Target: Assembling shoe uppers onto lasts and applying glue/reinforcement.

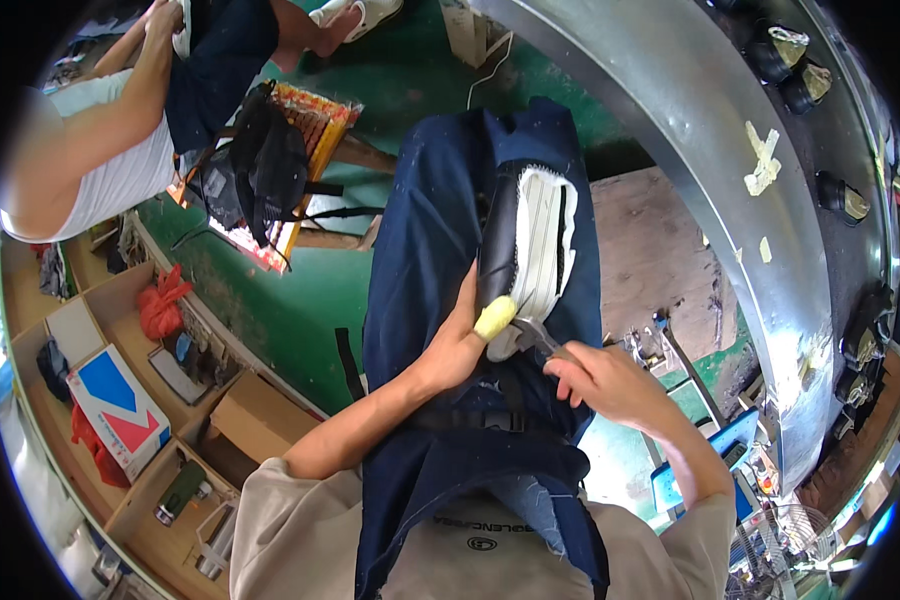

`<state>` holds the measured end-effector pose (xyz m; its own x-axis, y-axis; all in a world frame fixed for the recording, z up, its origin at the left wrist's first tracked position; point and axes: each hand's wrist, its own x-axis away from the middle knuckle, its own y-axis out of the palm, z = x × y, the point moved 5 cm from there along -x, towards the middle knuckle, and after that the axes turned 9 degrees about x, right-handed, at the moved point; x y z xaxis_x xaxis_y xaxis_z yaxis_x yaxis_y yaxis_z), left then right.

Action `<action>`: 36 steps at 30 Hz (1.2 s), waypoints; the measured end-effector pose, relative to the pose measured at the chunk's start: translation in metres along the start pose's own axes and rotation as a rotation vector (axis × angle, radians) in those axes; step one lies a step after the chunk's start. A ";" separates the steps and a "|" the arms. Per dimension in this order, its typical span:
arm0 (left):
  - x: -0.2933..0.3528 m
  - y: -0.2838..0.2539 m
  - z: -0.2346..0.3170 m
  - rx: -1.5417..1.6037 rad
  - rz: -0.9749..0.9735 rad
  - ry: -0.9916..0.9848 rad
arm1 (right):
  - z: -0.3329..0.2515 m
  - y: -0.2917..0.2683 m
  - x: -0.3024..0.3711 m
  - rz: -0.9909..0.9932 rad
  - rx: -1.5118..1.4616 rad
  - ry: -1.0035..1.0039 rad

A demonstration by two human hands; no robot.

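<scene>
At far left a co-worker's arm (pixel 100 120) leans in, the rest of the body cut off by the rim. Below, wooden shelves (pixel 120 440) hold a red, white and blue box (pixel 115 410) and smaller items too blurred to name. At centre a shoe (pixel 530 245), black upper and white sole, lies sole-up on the person's navy apron (pixel 420 300). The left hand (pixel 460 345) clasps its heel, thumb tip wrapped in yellow, the other fingers hidden behind the shoe. The right hand (pixel 610 385) pinches a metal tool (pixel 535 335) against the sole's edge; its tip is hard to make out.
</scene>
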<state>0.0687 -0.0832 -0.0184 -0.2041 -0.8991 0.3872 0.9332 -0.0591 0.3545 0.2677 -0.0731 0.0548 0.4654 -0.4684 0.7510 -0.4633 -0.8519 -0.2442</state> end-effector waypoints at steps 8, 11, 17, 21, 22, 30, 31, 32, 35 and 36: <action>0.003 0.002 -0.006 -0.369 -0.043 -0.046 | 0.007 -0.002 0.000 0.394 0.529 -0.251; 0.001 0.004 -0.006 -0.436 -0.058 0.037 | 0.016 -0.014 0.012 0.291 0.503 -0.189; -0.010 0.023 0.017 -0.432 -0.114 -0.053 | -0.020 -0.079 -0.016 0.700 0.611 -0.360; -0.025 0.012 0.016 -0.530 -0.020 0.122 | -0.019 -0.071 -0.029 0.690 0.786 -0.330; -0.045 0.000 0.015 -0.357 -0.009 0.165 | -0.019 -0.067 -0.030 0.677 0.748 -0.318; -0.102 0.025 0.025 0.167 0.039 -0.045 | -0.006 -0.064 -0.051 0.707 0.428 -0.222; -0.104 0.022 0.027 0.032 0.072 0.017 | -0.001 -0.067 -0.053 0.638 0.380 -0.222; -0.108 0.017 0.027 -0.049 0.081 0.120 | 0.003 -0.074 -0.052 0.648 0.378 -0.203; -0.117 0.022 0.032 -0.128 0.061 0.171 | 0.013 -0.085 -0.050 0.532 0.147 -0.248; -0.118 0.018 0.037 -0.304 0.088 0.228 | 0.005 -0.084 -0.052 0.534 0.148 -0.250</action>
<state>0.0989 0.0383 -0.0261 -0.0800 -0.9778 0.1939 0.9963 -0.0723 0.0464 0.2867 0.0215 0.0332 0.3690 -0.8654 0.3389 -0.5801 -0.4993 -0.6436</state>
